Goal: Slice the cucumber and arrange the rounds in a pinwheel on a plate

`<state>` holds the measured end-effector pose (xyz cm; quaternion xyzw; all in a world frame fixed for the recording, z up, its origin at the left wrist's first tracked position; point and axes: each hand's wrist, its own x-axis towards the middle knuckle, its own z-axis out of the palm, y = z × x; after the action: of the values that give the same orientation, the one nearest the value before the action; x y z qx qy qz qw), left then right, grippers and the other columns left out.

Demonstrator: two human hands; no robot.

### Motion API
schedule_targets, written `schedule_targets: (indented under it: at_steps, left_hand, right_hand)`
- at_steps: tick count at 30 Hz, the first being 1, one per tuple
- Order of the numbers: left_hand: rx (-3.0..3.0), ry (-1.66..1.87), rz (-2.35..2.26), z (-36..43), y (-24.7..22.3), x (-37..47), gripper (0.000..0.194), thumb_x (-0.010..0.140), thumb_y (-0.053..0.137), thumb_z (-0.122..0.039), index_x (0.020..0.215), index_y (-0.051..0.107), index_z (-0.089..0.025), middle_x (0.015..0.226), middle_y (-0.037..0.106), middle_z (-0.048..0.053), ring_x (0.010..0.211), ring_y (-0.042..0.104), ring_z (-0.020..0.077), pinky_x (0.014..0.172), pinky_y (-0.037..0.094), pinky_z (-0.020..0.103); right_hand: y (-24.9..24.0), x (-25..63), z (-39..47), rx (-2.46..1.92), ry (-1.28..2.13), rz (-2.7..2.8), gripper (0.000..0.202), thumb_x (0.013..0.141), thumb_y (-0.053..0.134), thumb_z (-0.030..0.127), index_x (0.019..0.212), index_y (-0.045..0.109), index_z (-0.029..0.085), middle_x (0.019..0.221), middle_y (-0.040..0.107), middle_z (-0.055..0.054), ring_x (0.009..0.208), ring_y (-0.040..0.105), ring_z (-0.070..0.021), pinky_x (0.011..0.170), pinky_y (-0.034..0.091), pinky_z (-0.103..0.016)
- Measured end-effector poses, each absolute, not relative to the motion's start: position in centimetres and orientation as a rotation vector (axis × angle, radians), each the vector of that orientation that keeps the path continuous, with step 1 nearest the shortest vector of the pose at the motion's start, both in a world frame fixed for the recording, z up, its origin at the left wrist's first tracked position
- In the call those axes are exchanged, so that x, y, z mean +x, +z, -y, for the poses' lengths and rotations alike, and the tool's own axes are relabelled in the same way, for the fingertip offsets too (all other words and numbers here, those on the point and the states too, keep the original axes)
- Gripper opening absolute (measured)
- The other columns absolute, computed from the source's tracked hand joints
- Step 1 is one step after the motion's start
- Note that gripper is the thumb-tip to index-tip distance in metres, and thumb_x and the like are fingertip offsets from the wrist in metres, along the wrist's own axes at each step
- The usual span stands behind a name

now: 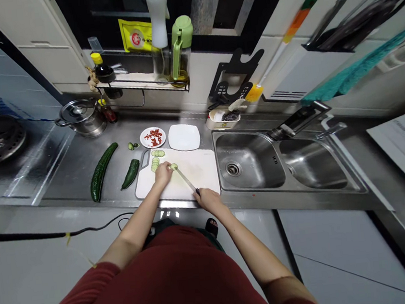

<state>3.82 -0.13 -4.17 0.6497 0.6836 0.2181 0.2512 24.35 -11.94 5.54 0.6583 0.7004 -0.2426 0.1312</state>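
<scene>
Item, one left hand: I see its fingers bent down to a small, round, pale-green cucumber piece on the board, presumably to steady it; whether they grip it or merely touch it, I cannot tell.

Item, one right hand: closed around the black handle of a slim knife with a silvery metal blade, held well apart from the left. The blade slants away from the body to the piece, an angle that I judge suits slicing.

Item, one rectangular white cutting board with a grey handle: square before the body, likely for even reach.

Item, thin pale-green cucumber slices with darker rims: overlapping in short rows at the board's left, probably to free its middle.

Item, one short dark-green cucumber length and one long, whole, bumpy-skinned, glossy dark-green cucumber: left of the board, perhaps as waiting stock. Item, one square white plate: bare, just beyond the board.
</scene>
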Motion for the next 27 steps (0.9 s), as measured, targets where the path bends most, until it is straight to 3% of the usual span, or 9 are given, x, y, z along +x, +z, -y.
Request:
schedule_targets:
  at_steps: [27]
  left_hand:
    - [1.712, 0.585, -1.855, 0.4, -3.1, 4.0, 0.024, 0.078, 0.062, -0.017, 0.101, 0.067, -0.017, 0.085, 0.066, 0.005, 0.083, 0.06, 0.018, 0.079, 0.045, 0.028]
  right_hand:
    - [7.1, 23.3, 10.1, 1.892, -0.76, -1.978, 0.045, 0.097, 0.037, 0.043, 0.111, 0.066, 0.013, 0.112, 0.068, -0.018, 0.103, 0.065, -0.027, 0.083, 0.047, -0.033]
